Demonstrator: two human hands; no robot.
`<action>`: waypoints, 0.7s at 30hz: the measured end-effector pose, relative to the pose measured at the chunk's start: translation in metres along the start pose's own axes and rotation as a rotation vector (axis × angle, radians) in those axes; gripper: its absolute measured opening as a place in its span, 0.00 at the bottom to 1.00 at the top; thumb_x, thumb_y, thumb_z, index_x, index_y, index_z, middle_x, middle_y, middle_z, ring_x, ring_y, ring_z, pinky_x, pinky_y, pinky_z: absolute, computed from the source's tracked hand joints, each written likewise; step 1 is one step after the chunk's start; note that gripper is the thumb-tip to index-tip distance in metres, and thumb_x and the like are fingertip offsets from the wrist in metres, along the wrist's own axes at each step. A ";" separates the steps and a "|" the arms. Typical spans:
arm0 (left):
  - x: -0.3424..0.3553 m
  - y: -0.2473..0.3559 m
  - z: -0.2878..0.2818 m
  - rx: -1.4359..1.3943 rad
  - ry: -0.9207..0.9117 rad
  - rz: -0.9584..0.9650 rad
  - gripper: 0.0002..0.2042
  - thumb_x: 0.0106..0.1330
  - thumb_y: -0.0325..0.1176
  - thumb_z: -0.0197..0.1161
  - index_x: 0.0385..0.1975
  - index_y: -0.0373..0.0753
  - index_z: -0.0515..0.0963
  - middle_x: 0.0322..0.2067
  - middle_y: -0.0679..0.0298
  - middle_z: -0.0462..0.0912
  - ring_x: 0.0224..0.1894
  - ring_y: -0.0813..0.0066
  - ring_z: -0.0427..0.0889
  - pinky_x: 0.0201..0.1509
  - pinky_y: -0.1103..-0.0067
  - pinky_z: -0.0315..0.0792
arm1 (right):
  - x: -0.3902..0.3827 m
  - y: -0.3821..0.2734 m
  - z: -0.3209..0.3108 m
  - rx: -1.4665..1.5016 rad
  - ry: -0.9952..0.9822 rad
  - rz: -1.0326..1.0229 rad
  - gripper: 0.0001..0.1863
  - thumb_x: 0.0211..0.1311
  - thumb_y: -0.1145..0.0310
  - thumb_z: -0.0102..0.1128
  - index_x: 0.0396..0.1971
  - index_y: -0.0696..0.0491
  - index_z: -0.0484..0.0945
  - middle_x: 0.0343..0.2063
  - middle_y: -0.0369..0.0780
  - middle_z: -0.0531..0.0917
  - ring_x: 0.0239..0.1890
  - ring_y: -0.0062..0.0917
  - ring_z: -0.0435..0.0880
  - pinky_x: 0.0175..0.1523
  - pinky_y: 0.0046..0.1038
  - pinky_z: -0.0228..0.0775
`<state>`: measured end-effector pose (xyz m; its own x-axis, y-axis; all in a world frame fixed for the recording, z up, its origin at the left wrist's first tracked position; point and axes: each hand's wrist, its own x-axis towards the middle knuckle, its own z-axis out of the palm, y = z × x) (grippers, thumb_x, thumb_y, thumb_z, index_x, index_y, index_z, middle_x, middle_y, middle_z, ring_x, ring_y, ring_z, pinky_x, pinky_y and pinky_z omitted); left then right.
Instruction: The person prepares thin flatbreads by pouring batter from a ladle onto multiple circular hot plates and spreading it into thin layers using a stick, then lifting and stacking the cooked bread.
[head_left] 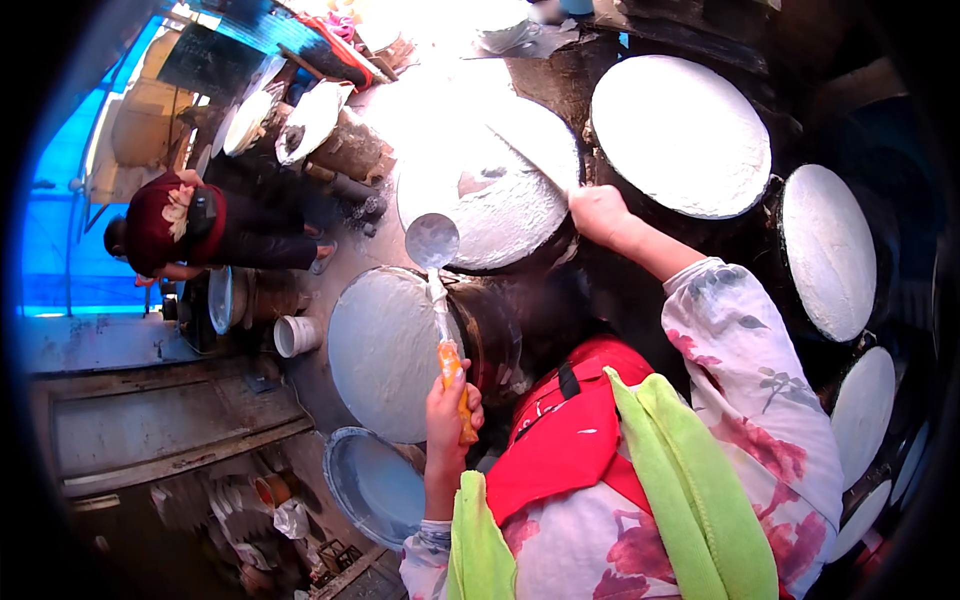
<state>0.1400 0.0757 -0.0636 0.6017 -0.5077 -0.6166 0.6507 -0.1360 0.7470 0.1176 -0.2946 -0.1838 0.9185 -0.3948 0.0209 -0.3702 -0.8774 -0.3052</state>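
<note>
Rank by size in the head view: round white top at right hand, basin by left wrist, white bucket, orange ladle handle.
1. Round white top
2. Basin
3. White bucket and orange ladle handle: unranked, handle longer but thinner.

Ladle [433,241] apparently over the drum [488,330], bucket [312,333] to the drum's left, basin [336,474] just nearer

A grey metal ladle with a mottled orange handle [439,300] stands off-level in view, its round bowl toward 12 o'clock and handle end toward 6; white smears coat its shaft. The bowl shows against the 7 o'clock edge of a large, round, dark-rimmed griddle [500,270]. A rough white layer [510,225] covers the griddle, with a greyish patch near the middle and glare toward 10. A pale, slender, straight tool [535,166] reaches inward from the griddle's 3 o'clock edge, pointing toward 10.
</note>
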 end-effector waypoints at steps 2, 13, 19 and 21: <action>0.000 0.000 0.003 0.003 0.009 0.005 0.15 0.72 0.38 0.49 0.52 0.36 0.65 0.19 0.66 0.67 0.12 0.80 0.66 0.15 0.85 0.62 | -0.005 -0.016 0.018 -0.028 0.009 -0.160 0.08 0.52 0.76 0.49 0.32 0.61 0.72 0.23 0.48 0.82 0.27 0.40 0.84 0.31 0.39 0.76; 0.005 0.004 -0.010 0.016 0.047 0.051 0.14 0.72 0.38 0.49 0.51 0.36 0.65 0.18 0.66 0.67 0.11 0.80 0.65 0.14 0.85 0.62 | 0.008 -0.019 0.001 -0.119 -0.120 -0.318 0.10 0.51 0.73 0.52 0.32 0.60 0.77 0.26 0.48 0.83 0.32 0.38 0.85 0.35 0.37 0.77; 0.016 0.001 -0.026 0.088 0.058 0.069 0.14 0.71 0.38 0.51 0.50 0.38 0.66 0.18 0.66 0.68 0.11 0.80 0.66 0.13 0.84 0.62 | -0.065 -0.008 -0.002 0.106 0.133 0.051 0.09 0.59 0.73 0.45 0.36 0.59 0.73 0.22 0.47 0.81 0.24 0.39 0.83 0.29 0.39 0.74; 0.021 0.001 -0.026 0.104 0.051 0.064 0.14 0.70 0.38 0.52 0.49 0.38 0.66 0.18 0.66 0.68 0.11 0.79 0.66 0.13 0.84 0.62 | -0.098 0.014 0.035 0.026 0.372 0.215 0.08 0.62 0.71 0.44 0.36 0.57 0.71 0.20 0.45 0.81 0.20 0.39 0.82 0.25 0.38 0.75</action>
<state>0.1658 0.0874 -0.0819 0.6650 -0.4751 -0.5762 0.5602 -0.1929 0.8056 0.0274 -0.2587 -0.2233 0.7062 -0.6436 0.2950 -0.5399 -0.7591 -0.3637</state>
